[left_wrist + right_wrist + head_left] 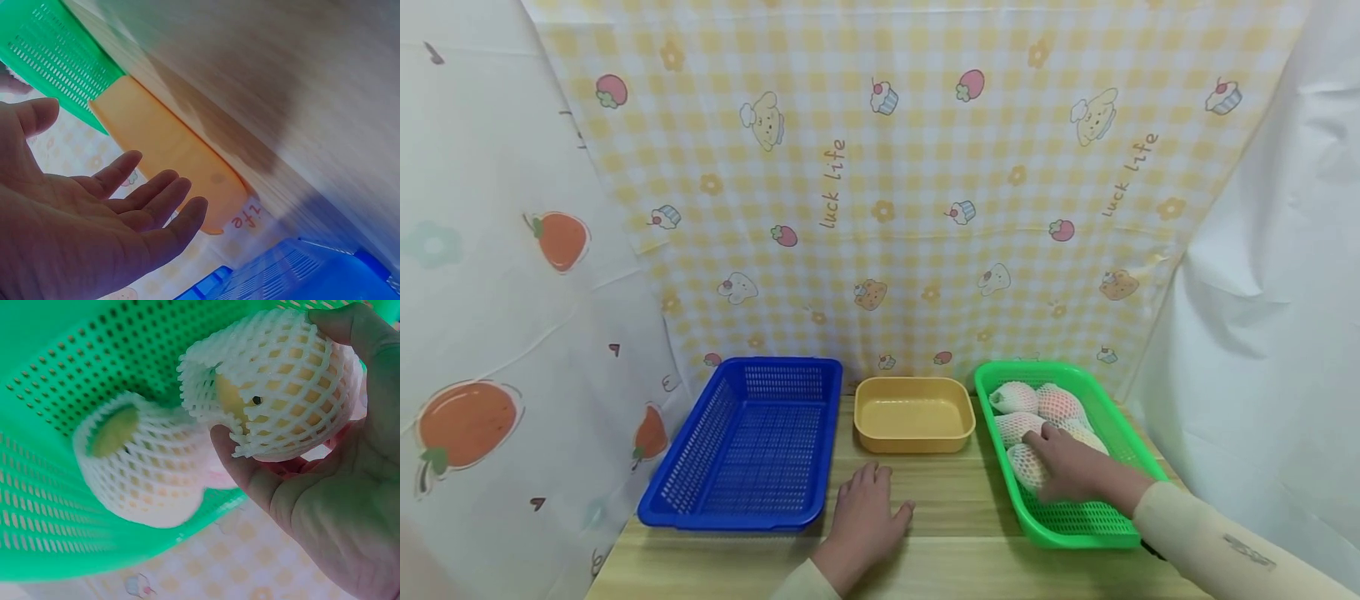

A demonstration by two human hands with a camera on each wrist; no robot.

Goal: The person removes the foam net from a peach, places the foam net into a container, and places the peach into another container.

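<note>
My right hand (1067, 468) reaches into the green basket (1036, 533) on the right. In the right wrist view its fingers and thumb grip a round, yellowish fruit (284, 387) in a white foam net, a dark spot showing through the mesh. Beside that fruit lies another netted fruit (147, 472) in the basket. Several more, some pinkish such as the netted fruit (1060, 404), sit toward the basket's back and left. My left hand (867, 517) holds nothing, its fingers loosely spread over the wooden table, between the blue basket and the green one.
On the left stands a blue basket (658, 517) with nothing in it. A shallow yellow box (915, 443), bare inside, is at the back middle of the wooden table (955, 533). Behind hangs a checked cloth (917, 250); white cloths flank both sides.
</note>
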